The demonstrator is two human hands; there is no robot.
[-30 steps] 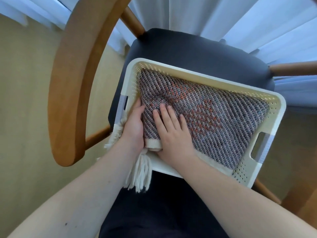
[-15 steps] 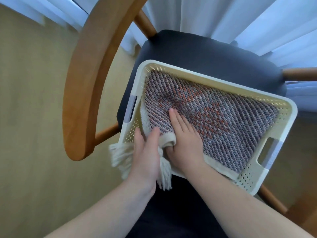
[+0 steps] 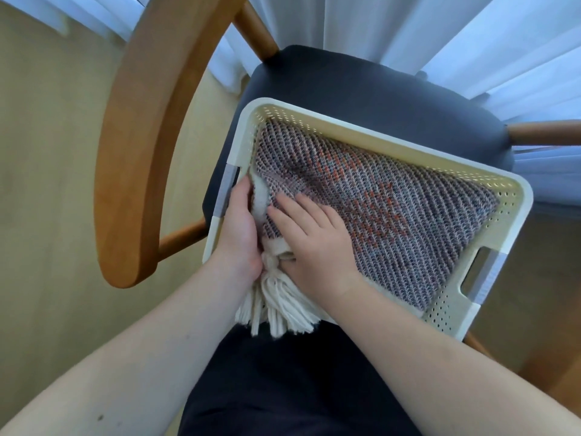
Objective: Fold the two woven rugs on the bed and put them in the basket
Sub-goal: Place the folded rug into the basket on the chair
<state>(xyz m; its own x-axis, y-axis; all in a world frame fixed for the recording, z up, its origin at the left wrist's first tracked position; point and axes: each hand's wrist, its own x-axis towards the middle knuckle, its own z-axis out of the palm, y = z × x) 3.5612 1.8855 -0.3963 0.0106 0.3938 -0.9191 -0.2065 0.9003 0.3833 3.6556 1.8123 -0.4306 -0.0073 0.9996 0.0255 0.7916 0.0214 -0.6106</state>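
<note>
A folded woven rug (image 3: 377,215) fills the basket (image 3: 361,136). The right hand (image 3: 314,243) presses flat on it, fingers straight; the left hand (image 3: 240,228) tucks the rug's edge by the basket's near-left wall, grip unclear.

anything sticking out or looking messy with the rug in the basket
Yes. The rug's cream tassel fringe hangs out over the near rim of the basket, between the wrists. The left hand tucks the rug's edge at the near-left corner while the right hand presses flat on the woven rug. The rest lies flat inside.
</note>
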